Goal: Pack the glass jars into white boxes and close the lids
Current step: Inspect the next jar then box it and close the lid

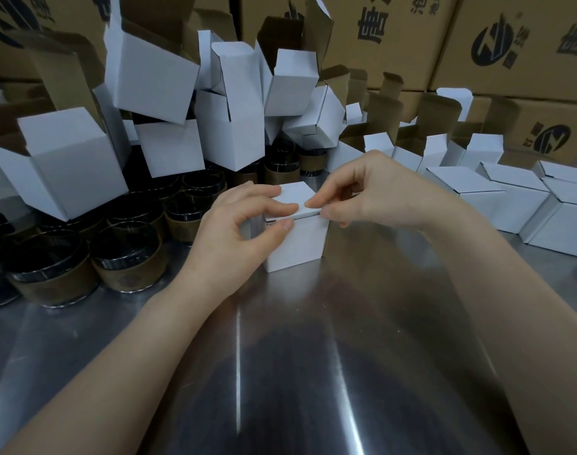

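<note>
Both hands are meeting on one white box (297, 247), which is standing upright near the middle of the steel tabletop (313, 372). The left hand (241, 224) is gripping the box's left front corner, its fingers lying across the lid (296, 193) and its thumb pressing on the front wall just under the lid's edge. The right hand (375, 192) is pinching the lid's right front edge between forefinger and thumb. The lid is lying almost flat, with a thin dark gap showing beneath it on the left. Whatever is inside the box is hidden.

Glass jars (126, 257) with brown bands and dark tops are crowding the tabletop's left side, touching one another, the nearest ones sitting just beside the left wrist. A heap of open white boxes (155, 70) is leaning over the jars toward the far edge, flaps up and brown insides showing. Closed white boxes (471, 192) are lining up toward the right edge, well apart from the right forearm.

Brown cartons (395, 44) are walling off the far edge. They are carrying large black Chinese characters, cropped and too partial to read with certainty, and a round black logo (494, 44).
</note>
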Available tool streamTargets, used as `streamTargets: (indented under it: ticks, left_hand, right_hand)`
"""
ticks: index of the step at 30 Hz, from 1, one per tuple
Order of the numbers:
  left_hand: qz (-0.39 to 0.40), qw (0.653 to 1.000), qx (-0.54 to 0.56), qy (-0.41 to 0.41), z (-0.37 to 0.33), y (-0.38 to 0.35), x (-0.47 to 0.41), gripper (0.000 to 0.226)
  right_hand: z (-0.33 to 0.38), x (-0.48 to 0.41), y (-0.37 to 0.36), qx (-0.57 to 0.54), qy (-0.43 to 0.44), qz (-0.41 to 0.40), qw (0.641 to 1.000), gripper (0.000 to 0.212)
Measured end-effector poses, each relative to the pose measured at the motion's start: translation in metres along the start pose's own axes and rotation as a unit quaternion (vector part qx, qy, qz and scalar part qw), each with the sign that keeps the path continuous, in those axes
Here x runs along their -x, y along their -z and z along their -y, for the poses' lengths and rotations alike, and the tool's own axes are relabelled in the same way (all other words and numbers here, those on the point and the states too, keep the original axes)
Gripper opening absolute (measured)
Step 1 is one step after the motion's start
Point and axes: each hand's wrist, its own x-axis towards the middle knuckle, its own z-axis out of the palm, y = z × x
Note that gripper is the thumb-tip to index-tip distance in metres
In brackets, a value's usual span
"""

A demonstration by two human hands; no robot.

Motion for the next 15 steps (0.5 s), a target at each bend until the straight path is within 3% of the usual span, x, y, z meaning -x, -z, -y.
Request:
streamTargets:
  ticks: [8, 12, 15]
  left_hand:
    - [0.015, 1.0, -0.022, 0.009, 0.002, 0.0, -0.001, 0.025]
    - [0.016, 1.0, 0.0, 0.01, 0.003, -0.002, -0.003, 0.021]
    - [0.018, 1.0, 0.018, 0.003, 0.004, -0.002, -0.002, 0.02]
  right_hand:
    - [-0.005, 0.0, 0.001, 0.036, 0.004, 0.02, 0.999, 0.022]
    - [-0.01, -0.005, -0.007, 0.064, 0.035, -0.036, 0.997, 0.012]
    - [-0.01, -0.007, -0.018, 0.08, 0.073, -0.037, 0.993, 0.018]
